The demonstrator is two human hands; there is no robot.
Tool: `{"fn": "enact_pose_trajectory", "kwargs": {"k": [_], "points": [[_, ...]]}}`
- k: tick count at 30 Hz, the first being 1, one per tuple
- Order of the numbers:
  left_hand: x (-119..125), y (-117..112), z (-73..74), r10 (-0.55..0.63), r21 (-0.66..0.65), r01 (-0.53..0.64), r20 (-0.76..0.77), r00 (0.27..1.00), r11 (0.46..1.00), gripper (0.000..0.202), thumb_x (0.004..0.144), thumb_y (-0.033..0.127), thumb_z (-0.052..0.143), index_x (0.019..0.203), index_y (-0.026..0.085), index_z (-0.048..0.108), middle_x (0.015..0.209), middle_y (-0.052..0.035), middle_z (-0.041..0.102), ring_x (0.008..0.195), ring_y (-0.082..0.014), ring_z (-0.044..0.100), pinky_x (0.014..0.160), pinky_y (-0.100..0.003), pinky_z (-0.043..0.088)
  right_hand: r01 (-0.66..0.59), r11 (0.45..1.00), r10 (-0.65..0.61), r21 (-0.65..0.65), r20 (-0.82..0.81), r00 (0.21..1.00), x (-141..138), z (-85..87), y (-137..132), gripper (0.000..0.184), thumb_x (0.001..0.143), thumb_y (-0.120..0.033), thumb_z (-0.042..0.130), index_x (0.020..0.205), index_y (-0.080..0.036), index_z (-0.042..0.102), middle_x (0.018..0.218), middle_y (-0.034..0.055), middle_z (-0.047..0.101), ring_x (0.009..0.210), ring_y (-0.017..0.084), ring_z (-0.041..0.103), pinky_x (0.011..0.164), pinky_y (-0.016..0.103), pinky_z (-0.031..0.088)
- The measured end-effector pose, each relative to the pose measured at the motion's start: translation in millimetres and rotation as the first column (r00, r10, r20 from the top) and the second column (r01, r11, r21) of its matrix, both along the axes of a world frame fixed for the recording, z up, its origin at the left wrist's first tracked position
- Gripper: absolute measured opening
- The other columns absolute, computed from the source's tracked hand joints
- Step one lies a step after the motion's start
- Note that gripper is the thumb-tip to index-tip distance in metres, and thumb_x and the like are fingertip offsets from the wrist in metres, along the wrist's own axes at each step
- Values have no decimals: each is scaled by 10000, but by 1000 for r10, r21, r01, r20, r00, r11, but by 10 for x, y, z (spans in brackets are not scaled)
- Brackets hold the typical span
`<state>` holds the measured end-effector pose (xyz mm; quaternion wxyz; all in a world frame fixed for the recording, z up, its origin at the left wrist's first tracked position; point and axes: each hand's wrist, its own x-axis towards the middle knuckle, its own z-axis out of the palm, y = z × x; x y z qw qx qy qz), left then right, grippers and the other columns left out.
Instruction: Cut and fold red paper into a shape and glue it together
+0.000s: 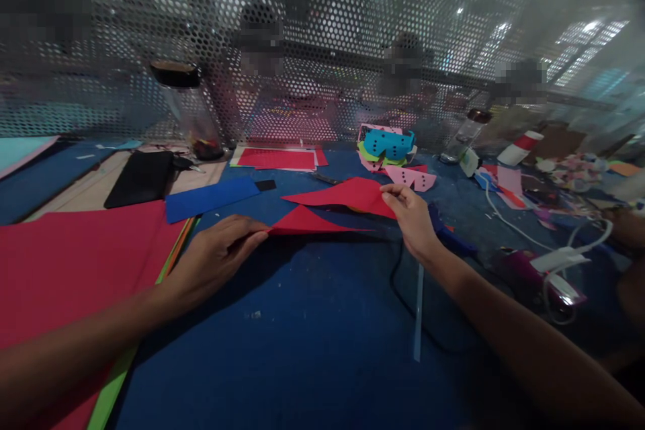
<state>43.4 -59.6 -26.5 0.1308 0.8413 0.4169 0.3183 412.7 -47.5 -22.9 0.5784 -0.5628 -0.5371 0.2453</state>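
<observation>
Between finger and thumb my left hand pinches the left corner of a red paper triangle. Just behind it, a larger red paper piece is pinched at its right end by my right hand. Both pieces are held over the blue tabletop, their pointed edges overlapping in view. A bit of orange shows under the larger piece. Scissors lie partly hidden behind the red paper. To the right of my right hand rests a dark blue glue gun. A clear glue stick lies below my right wrist.
Large red sheets are stacked at left, beside a blue strip and a black phone-like slab. Cut paper masks stand at the back. Bottles, paper scraps and a white cable line the perforated screen and right side.
</observation>
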Motion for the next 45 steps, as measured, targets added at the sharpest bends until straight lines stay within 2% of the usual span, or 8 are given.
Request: {"fn": "enact_pose_trajectory", "kwargs": {"k": [13,22,26,30,33,38,41,45], "points": [[-60,8,123,171,-29,-169,204,964,985,286,1011,406,556,1021,186,739,886,-1,744,768,-148,648,674,-228,480,8,1000,-9,-12,-41,999,77,-96,64,289,813,-389,694,1026,-197,734,1032,66,738,953,223,653,910,386,489],[-52,107,636,263,236,-387,425,866,891,240,953,336,604,866,154,734,649,32,557,588,-90,457,556,-221,356,9,1000,-9,24,-28,1000,76,-95,116,299,797,-369,677,1026,-184,725,1077,93,749,1008,232,670,962,403,508],[-48,-8,809,264,277,-431,482,836,859,246,962,328,599,858,143,723,647,40,528,593,-83,458,556,-216,352,-1,997,-3,72,59,998,33,-79,114,277,814,-355,652,1012,-177,726,1081,101,757,1013,239,674,940,400,524],[4,-235,901,332,381,-506,435,837,774,299,1002,347,575,890,113,724,690,38,560,640,-73,458,606,-204,362,-40,995,28,94,133,991,-9,-68,107,264,841,-352,618,1010,-177,722,1071,107,761,968,238,680,908,396,530],[57,-431,851,338,408,-477,368,866,778,309,1026,355,562,936,112,730,754,24,624,685,-82,498,654,-212,394,-68,990,44,126,185,982,-26,-57,108,250,852,-322,589,1008,-181,724,1058,105,761,974,236,675,930,398,520],[76,-720,568,227,475,-322,248,942,819,220,1021,305,590,1018,149,746,721,34,661,587,-77,492,574,-210,391,-89,986,63,144,175,983,-62,6,97,250,840,-299,573,1009,-183,715,1092,106,758,986,239,677,942,403,525],[41,-831,390,98,454,-138,110,989,881,182,1019,259,583,1070,167,730,965,-35,772,817,-138,673,759,-257,519,-103,981,77,163,160,984,-85,37,89,247,833,-316,580,995,-180,709,1091,113,754,1036,252,676,972,417,518],[-7,-838,198,-18,411,-1,43,999,912,154,1013,231,583,1066,183,719,1021,-64,791,931,-181,727,868,-314,567,-105,976,76,191,156,985,-69,7,122,249,830,-321,579,994,-181,705,1085,112,753,1070,255,676,1006,427,506]]}}
